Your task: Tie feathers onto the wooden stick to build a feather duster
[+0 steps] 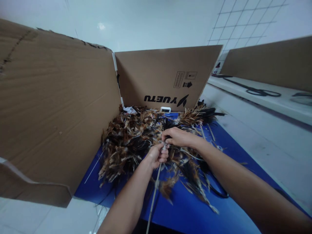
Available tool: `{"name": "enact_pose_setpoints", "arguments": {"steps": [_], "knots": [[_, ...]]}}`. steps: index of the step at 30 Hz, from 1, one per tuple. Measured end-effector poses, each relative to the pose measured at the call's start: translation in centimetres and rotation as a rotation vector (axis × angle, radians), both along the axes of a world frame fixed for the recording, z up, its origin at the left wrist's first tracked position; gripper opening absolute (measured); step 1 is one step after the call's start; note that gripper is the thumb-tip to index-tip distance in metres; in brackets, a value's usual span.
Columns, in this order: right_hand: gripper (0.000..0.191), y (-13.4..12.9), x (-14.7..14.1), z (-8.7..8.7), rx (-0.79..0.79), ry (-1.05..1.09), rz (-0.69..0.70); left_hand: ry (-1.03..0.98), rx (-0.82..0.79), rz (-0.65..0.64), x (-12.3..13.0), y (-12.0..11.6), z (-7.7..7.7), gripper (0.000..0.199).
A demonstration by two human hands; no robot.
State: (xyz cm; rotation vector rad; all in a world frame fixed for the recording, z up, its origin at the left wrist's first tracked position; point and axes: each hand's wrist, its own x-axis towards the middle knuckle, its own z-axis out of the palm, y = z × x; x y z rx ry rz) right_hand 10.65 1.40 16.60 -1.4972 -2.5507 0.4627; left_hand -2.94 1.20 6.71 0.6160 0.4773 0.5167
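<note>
My left hand (159, 156) is closed around a thin pale stick (154, 198), which slants down toward me. At the top of the stick, my right hand (177, 136) pinches a pale, fluffy tuft of feathers (165, 145) just above the left fist. The two hands touch or nearly touch, and their fingers hide most of the tuft. Behind and left of them lies a large heap of brown and black feathers (129, 139). More loose feathers (192, 175) are scattered to the right and in front of my hands on the blue tabletop (234, 169).
Cardboard panels stand at the left (58, 104) and back (151, 74) of the table. A small white-framed device (165, 110) sits by the back panel. Beyond the table's right side, scissors (263, 92) and a small bottle (216, 68) rest on a white ledge (243, 83).
</note>
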Motion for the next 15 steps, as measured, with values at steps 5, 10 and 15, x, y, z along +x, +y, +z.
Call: {"name": "enact_pose_setpoints", "arguments": {"steps": [5, 10, 15], "knots": [[0.016, 0.50, -0.01, -0.08, 0.010, -0.057, -0.042, -0.031, -0.014, -0.029, -0.11, -0.22, 0.38, 0.028], [0.010, 0.98, 0.31, -0.38, 0.015, -0.089, -0.058, -0.030, 0.090, 0.022, -0.07, -0.42, 0.29, 0.026], [0.011, 0.96, 0.00, -0.39, 0.036, -0.047, -0.109, 0.000, 0.125, 0.052, 0.00, -0.56, 0.16, 0.028]]}}
